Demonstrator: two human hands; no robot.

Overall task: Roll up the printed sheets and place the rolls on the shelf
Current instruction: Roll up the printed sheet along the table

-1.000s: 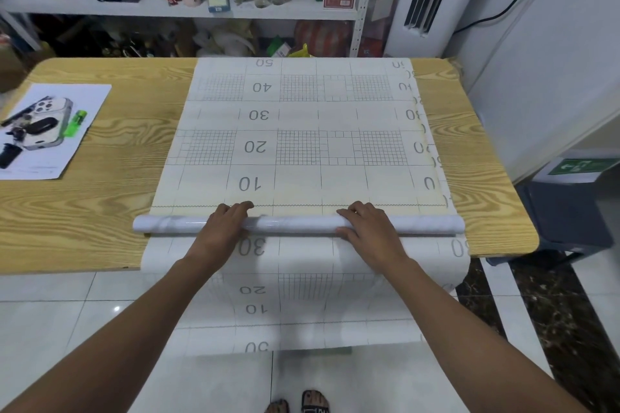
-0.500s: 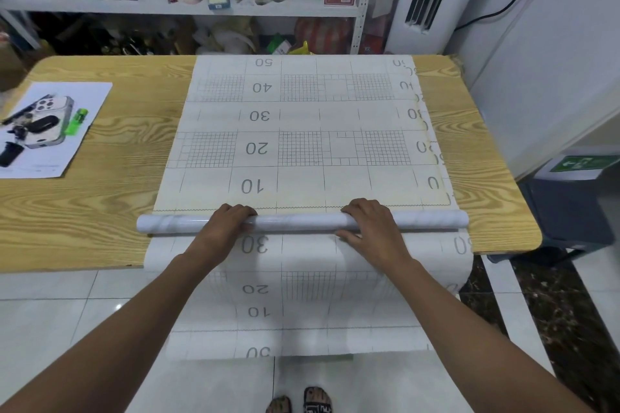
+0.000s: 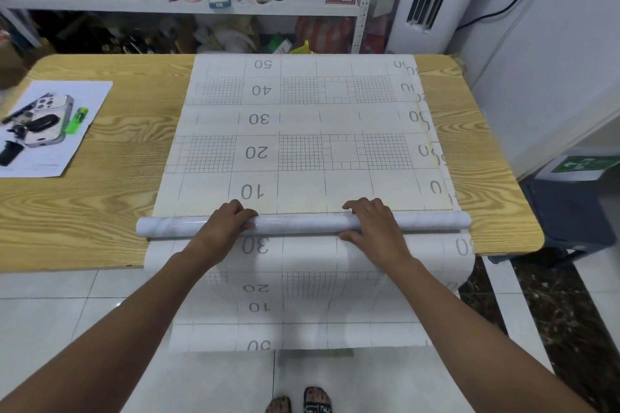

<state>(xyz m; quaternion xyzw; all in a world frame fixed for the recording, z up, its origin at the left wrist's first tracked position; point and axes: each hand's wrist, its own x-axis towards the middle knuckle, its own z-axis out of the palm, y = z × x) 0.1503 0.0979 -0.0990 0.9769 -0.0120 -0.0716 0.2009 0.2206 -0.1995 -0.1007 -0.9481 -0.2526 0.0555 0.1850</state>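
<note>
Gripping the roll (image 3: 295, 224) from above, my left hand (image 3: 225, 223) and right hand (image 3: 373, 223) curl over it, equally near. Its long axis runs nine to three near the table (image 3: 100, 198) edge; the flat printed sheet (image 3: 302, 124) extends toward twelve, shelf (image 3: 134, 6) beyond.

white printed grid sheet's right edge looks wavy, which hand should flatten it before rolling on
Right hand: it holds the glossy white paper roll nearer that edge; left hand can steady it.

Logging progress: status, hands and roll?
Left hand, right hand both grip glossy white paper roll. Grid-printed white sheet mostly unrolled on wooden table. Nothing on sheet.
</note>
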